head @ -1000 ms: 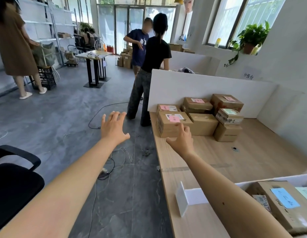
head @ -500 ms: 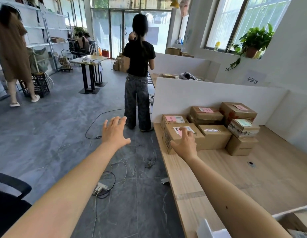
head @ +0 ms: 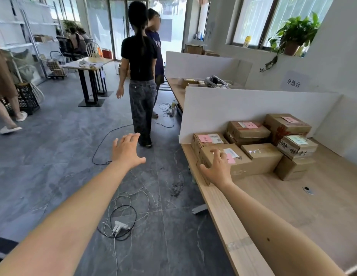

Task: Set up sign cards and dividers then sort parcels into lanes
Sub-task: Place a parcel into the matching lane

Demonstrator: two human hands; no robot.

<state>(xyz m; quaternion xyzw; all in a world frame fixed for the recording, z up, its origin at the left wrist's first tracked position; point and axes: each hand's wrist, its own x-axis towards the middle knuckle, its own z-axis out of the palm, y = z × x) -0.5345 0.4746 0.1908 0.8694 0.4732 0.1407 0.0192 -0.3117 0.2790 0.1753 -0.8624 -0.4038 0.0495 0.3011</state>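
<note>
Brown cardboard parcel point(head: 246, 166), pink label point(head: 231, 158)

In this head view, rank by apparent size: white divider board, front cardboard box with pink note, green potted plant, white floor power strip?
1. White divider board.
2. Front cardboard box with pink note and green potted plant: they look alike, and the plant is farther away, so unranked.
3. White power strip.

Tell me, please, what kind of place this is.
Probably a parcel sorting room: labelled cardboard parcels piled on a wooden table, white divider boards splitting it into sections, and a paper wall sign.
</note>
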